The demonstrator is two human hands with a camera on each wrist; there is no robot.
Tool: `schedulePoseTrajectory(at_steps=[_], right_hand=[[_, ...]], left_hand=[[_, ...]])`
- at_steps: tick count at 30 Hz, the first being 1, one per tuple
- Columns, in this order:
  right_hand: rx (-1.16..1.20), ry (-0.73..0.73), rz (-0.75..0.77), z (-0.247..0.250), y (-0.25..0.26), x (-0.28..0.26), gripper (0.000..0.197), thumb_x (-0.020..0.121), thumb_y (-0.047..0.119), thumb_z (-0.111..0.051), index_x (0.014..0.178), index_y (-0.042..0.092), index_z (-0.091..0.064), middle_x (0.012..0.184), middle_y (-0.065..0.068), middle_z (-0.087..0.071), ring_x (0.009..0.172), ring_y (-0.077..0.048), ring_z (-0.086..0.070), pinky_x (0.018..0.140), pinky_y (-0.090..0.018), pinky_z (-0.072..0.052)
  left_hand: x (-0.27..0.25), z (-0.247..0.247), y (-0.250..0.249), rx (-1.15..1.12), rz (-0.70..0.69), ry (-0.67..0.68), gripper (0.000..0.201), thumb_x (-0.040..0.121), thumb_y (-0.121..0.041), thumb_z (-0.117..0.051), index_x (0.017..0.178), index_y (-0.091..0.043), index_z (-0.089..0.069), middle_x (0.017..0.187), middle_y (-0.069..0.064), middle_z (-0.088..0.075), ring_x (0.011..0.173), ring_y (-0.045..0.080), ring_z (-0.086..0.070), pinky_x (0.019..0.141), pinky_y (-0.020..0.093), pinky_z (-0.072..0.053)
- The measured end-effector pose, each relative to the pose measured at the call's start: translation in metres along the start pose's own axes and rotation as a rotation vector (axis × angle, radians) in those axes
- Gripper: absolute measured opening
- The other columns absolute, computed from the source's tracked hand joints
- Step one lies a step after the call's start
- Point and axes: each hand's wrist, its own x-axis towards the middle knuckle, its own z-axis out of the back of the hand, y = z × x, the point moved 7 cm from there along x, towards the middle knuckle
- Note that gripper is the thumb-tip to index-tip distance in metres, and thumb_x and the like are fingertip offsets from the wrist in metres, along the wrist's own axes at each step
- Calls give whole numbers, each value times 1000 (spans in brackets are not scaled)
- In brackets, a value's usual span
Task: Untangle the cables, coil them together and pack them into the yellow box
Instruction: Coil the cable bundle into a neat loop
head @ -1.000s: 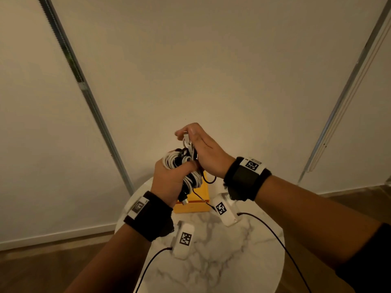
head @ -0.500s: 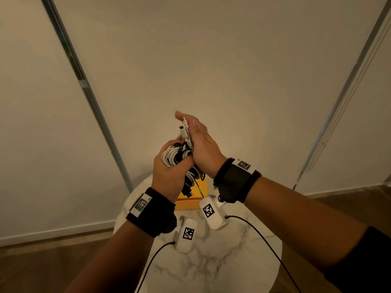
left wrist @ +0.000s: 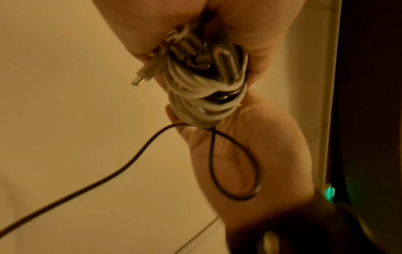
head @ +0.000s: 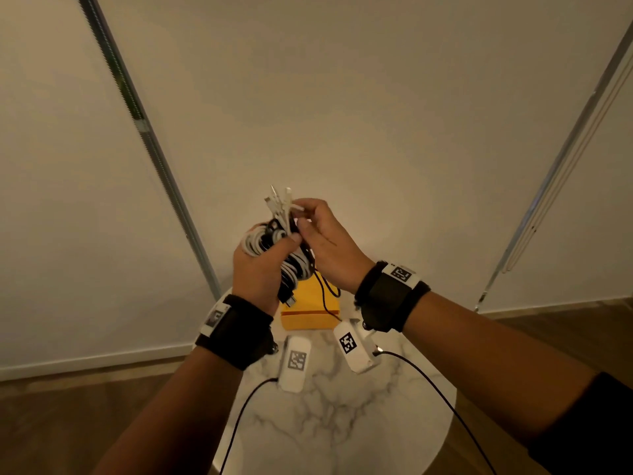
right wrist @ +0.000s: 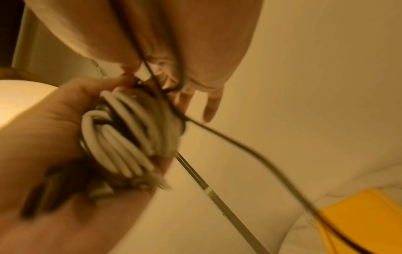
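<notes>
My left hand (head: 262, 269) grips a coiled bundle of white and black cables (head: 270, 243), held up above the table. Just above the bundle, my right hand (head: 318, 234) pinches the cable ends (head: 279, 204), whose plugs stick upward. In the left wrist view the left hand (left wrist: 141, 25) closes round the bundle (left wrist: 204, 96), and a black cable loop (left wrist: 234, 171) lies across the right palm (left wrist: 272, 154). In the right wrist view the black cable (right wrist: 250, 147) runs between the right hand's fingers (right wrist: 208, 106) and down toward the yellow box (right wrist: 359, 216). The yellow box (head: 308, 315) sits on the table below my hands.
A small round marble table (head: 342, 426) stands under my arms. Two white tagged camera units (head: 296, 363) (head: 354, 347) hang from my wrists with black leads trailing off. Behind is a plain wall with metal rails (head: 147, 138), and wooden floor lies around.
My right hand has drawn the cable ends up from the bundle, so the plugs now stand above it. My left hand keeps its grip on the coil.
</notes>
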Motion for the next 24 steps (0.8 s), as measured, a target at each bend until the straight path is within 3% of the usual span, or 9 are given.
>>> schedulePoseTrajectory(at_steps=[5,9,12,15,17,19,22,24], right_hand=[[-106,-59,115,1,7,-9,28,106,29,-48,127,12,-57,119,-3,-65,104,-16,-65,83,-30,-58],[-318,-124,292,3,19,-4,25,106,23,-49,116,4,-61,112,-8,-57,101,-9,-58,83,-23,-50],[-368,-148,354,7,24,-7,22,105,12,-49,109,-4,-64,108,-13,-53,102,11,-51,87,-6,-39],[-345,-170,379,12,25,-5,15,102,8,-55,100,-2,-66,107,-13,-51,101,13,-51,86,-6,-40],[-271,-140,323,11,21,1,8,101,13,-59,97,12,-66,109,-9,-49,109,6,-55,87,-15,-46],[-148,-114,209,10,13,6,8,99,19,-62,94,26,-62,111,-6,-49,115,-14,-59,92,-31,-53],[-22,-109,9,11,1,10,18,96,25,-67,101,15,-53,122,-7,-54,109,-16,-60,92,-29,-53],[95,-103,-200,12,-12,10,44,92,38,-70,115,12,-44,127,-11,-50,101,-16,-60,78,-30,-56]], left_hand=[[10,3,-17,-48,-1,14,15,90,2,-68,101,-5,-74,88,12,-75,79,27,-73,71,39,-60],[11,1,-4,-129,135,27,15,94,-5,-65,108,-4,-69,81,7,-71,67,20,-71,58,29,-57],[11,-1,1,-169,181,50,37,84,-14,-74,118,-4,-67,89,8,-70,74,20,-71,62,30,-56],[12,-3,3,-163,213,69,48,75,-23,-79,118,-6,-69,94,10,-68,81,25,-67,69,35,-55],[13,-2,5,-181,231,74,46,82,-22,-75,124,-5,-68,104,10,-71,89,27,-68,74,37,-56],[14,-4,8,-216,254,97,42,93,-20,-62,133,-6,-64,127,10,-70,107,25,-70,85,37,-58],[15,-6,11,-265,247,100,54,87,-22,-66,138,-5,-60,139,13,-64,126,28,-64,100,40,-55],[16,-5,11,-297,233,57,58,80,-21,-72,134,-2,-61,135,16,-66,122,31,-66,95,43,-58]])
